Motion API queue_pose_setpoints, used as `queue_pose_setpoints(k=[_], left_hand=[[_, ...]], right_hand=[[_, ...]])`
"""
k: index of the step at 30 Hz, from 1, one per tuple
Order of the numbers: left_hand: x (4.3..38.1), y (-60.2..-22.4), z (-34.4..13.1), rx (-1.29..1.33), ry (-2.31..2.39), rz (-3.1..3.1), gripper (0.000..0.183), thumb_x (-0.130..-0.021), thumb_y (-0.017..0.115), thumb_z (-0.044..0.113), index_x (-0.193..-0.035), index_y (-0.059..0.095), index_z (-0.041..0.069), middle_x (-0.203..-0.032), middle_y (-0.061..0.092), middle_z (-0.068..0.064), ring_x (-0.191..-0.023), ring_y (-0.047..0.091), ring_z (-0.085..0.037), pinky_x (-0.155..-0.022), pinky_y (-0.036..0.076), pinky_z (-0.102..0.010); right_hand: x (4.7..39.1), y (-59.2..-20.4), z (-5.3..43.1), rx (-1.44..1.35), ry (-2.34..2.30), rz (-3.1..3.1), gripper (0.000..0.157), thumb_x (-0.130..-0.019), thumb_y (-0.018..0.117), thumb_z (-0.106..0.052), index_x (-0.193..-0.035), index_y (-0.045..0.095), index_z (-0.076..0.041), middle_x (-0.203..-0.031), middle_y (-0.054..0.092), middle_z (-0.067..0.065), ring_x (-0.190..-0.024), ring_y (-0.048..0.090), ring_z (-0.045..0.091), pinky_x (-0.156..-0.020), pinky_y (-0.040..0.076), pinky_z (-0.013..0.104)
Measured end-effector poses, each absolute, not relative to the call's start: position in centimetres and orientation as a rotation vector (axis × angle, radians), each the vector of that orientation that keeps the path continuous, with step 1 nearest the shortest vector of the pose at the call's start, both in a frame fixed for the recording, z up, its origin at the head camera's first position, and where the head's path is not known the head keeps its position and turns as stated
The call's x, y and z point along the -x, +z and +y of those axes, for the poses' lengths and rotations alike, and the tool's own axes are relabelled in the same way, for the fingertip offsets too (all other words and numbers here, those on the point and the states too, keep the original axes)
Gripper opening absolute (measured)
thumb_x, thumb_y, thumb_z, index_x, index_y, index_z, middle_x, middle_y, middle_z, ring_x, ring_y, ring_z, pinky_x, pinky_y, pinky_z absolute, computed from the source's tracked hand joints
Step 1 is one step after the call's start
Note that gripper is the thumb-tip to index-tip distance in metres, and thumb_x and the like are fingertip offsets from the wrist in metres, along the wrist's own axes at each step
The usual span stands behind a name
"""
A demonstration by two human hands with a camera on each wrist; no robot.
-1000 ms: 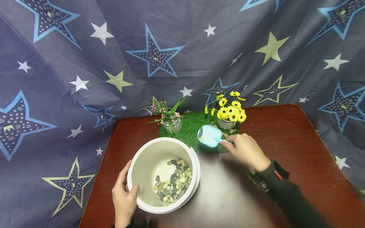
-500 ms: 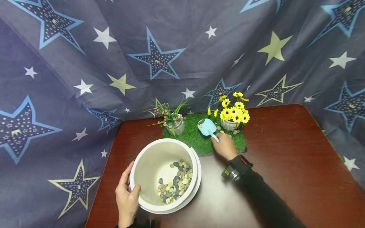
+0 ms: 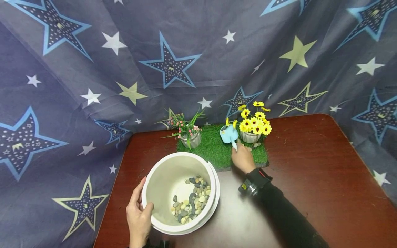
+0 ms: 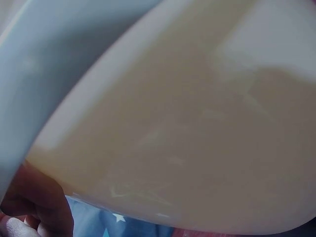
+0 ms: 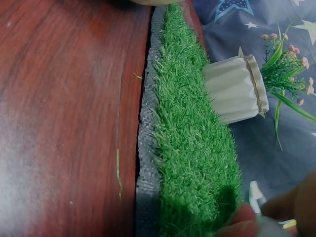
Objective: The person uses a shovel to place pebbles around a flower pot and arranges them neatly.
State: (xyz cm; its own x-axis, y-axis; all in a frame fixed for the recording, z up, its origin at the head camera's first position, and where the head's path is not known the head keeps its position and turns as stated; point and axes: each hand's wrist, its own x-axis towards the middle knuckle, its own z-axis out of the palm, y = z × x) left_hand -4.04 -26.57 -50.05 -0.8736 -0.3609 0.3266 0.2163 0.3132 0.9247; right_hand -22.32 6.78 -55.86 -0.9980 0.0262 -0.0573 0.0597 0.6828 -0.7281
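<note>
Right sleeve: black, long, plain; we find it meeting the band at the wrist. Right wristband: black, broad, wrapped about the wrist; we note one small red mark on it. Right wrist device: compact, dark housing beside the band, bearing a yellow patch and a pale, glossy part next to it; finer markings are too small for us to read. Right hand: bare. Left hand: bare. Left cuff: black; we see only a strip, at the head view's lower edge. Left wrist device: dark, largely cut off, details unclear to us.
</note>
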Motion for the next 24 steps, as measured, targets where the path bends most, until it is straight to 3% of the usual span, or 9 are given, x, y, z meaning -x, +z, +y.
queue_pose_setpoints(k=[4,10,14,24], left_hand=[[4.0,-50.0,-26.5,-0.158,-1.621,-2.099,0.082,-0.066,0.043,-0.028,-0.143,0.059,-0.002,-0.136,0.067,0.005,-0.106,0.072,-0.009,-0.078,0.06,-0.018],[3.9,-50.1,-26.5,-0.207,-1.632,-2.091,0.081,-0.068,0.044,-0.026,-0.142,0.06,-0.001,-0.133,0.069,0.005,-0.103,0.073,-0.009,-0.076,0.059,-0.017],[3.7,-50.2,-26.4,-0.214,-1.622,-2.098,0.08,-0.068,0.044,-0.026,-0.142,0.061,-0.001,-0.133,0.07,0.005,-0.102,0.073,-0.008,-0.076,0.059,-0.016],[4.0,-49.9,-26.3,-0.183,-1.658,-2.075,0.082,-0.067,0.042,-0.027,-0.143,0.059,-0.002,-0.136,0.068,0.004,-0.106,0.073,-0.01,-0.078,0.059,-0.018]], right_hand=[[22.4,-56.1,6.5,-0.093,-1.257,2.818,0.045,-0.106,0.046,-0.019,-0.135,0.057,0.012,-0.126,0.065,0.033,-0.113,0.064,0.05,-0.097,0.051,0.061],[22.7,-57.2,5.2,-0.066,-1.305,2.788,0.033,-0.105,0.05,-0.022,-0.11,0.066,0.007,-0.093,0.068,0.024,-0.087,0.067,0.042,-0.08,0.054,0.057],[22.9,-57.7,4.7,-0.079,-1.337,2.789,0.03,-0.105,0.05,-0.022,-0.099,0.066,0.002,-0.087,0.066,0.02,-0.085,0.066,0.04,-0.079,0.054,0.055],[23.5,-57.7,4.4,-0.146,-1.359,2.723,0.031,-0.106,0.048,-0.022,-0.079,0.055,-0.008,-0.068,0.045,0.005,-0.066,0.052,0.026,-0.061,0.041,0.035]])
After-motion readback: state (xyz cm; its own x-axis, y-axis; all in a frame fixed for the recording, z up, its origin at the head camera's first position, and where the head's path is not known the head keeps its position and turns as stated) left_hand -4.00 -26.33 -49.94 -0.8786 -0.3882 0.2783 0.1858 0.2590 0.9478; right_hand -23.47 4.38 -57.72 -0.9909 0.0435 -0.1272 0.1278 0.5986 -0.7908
